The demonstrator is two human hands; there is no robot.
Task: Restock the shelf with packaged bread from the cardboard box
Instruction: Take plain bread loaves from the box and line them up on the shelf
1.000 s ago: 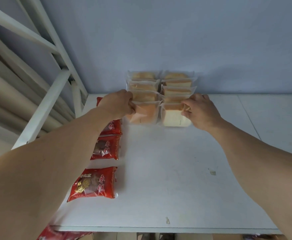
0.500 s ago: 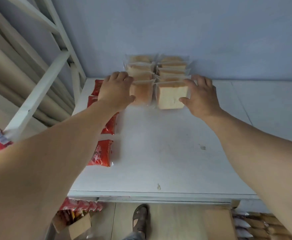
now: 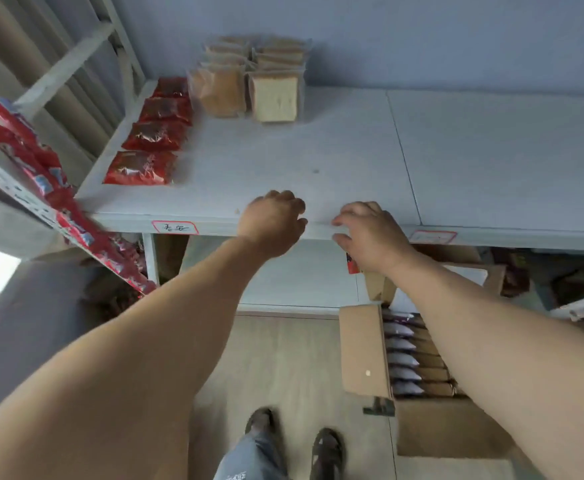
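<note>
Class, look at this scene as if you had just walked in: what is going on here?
A person is restocking a shelf with packaged bread, which stands in two rows at the back, beside red snack packs. Both hands hold nothing: the left hand and right hand hang over the shelf's front edge. On the floor to the right sits an open cardboard box with more packs to fetch.

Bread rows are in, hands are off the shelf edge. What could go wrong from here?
1. The front bread packs stand upright at the back of the shelf with nothing bracing them in front; a bump may tip them forward.
2. The open cardboard box sits on the floor near the feet; stepping right risks a trip.
3. Both the left hand and right hand are empty, so the next reach goes low.
</note>
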